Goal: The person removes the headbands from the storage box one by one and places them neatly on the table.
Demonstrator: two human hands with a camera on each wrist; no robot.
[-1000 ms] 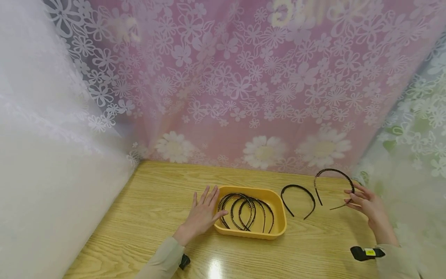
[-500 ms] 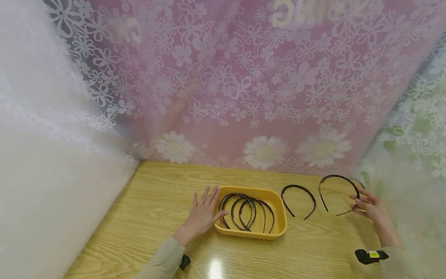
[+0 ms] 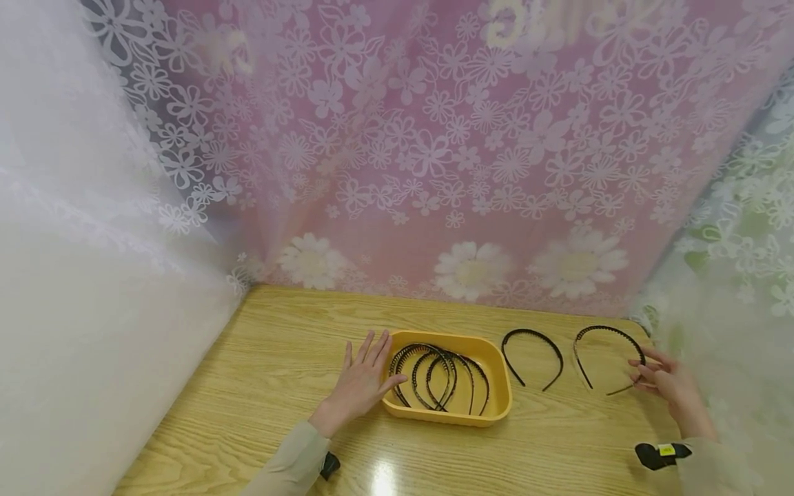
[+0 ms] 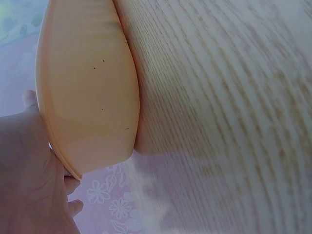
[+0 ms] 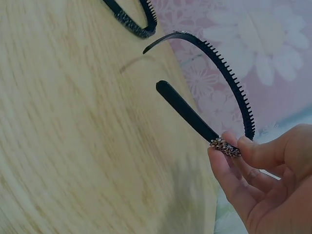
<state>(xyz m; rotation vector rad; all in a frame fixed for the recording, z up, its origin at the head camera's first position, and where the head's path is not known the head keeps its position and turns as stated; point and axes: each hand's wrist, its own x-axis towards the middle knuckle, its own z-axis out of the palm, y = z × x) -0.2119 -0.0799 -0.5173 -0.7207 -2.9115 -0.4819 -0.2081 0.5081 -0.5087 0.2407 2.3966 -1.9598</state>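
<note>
Flat left hand at the tray, right grip pinching a headband

Your left hand (image 3: 362,381) rests open against the yellow tray (image 3: 497,406); right of a loose headband (image 3: 532,356), your right hand (image 3: 666,386) pinches the toothed headband (image 3: 609,353) low over the bench's (image 3: 260,372) far right

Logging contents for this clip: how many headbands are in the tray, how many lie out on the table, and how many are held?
Headbands in the yellow tray: 3, as far as the overlap shows
Headband lying on the table: 1
Headband pinched by the right hand: 1
Total: 5, all black
</note>
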